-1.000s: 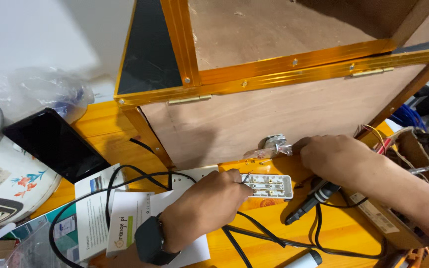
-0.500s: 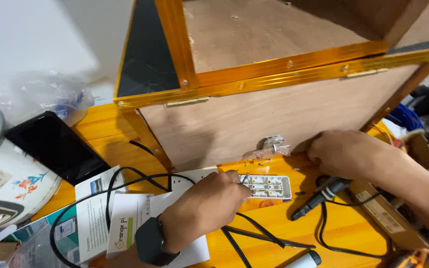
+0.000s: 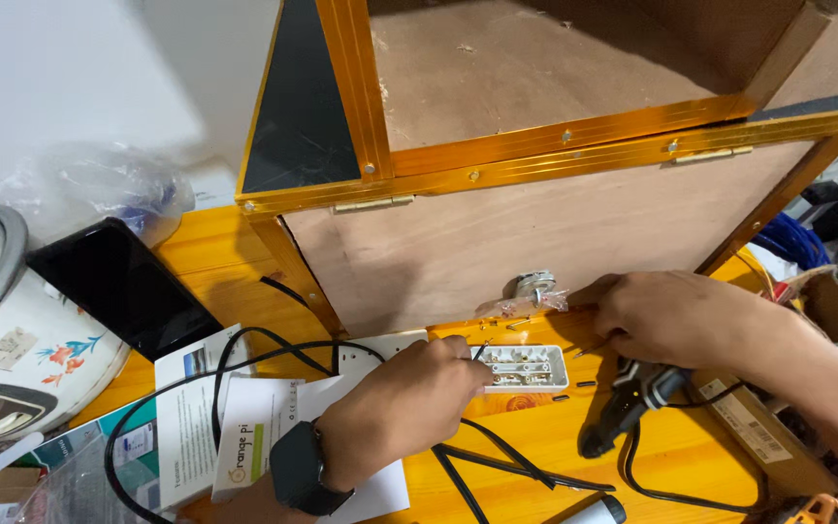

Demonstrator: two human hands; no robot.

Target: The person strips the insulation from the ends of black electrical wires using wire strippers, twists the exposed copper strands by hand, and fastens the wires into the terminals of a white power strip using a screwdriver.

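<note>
- Hands: two, both over an orange tabletop (image 3: 691, 456) in front of one plywood box (image 3: 535, 233) with gold metal trim.
- The left hand (image 3: 404, 408), with one black watch (image 3: 298, 471) on its wrist, has its fingers curled together, the tips pinching what looks like a thin metal pin at the near end of a white terminal block (image 3: 526, 367).
- The terminal block, one only, lies flat on the tabletop between the two hands, just below the box's front panel; it shows two rows of small screws, too small to count.
- The right hand (image 3: 676, 315) rests palm down beside the block's far end, fingers pressed together on the table edge of the box; whether they pinch anything I cannot tell.
- One round metal fitting (image 3: 531, 287) sits low on the box front, just left of the right hand.
- One black-handled tool (image 3: 628, 408) lies under the right wrist, a black cable trailing from it.
- One black tablet (image 3: 123, 286) and one white rice cooker (image 3: 12, 359) lie well to the left.
- Several papers (image 3: 196, 427) lie under the left forearm.
</note>
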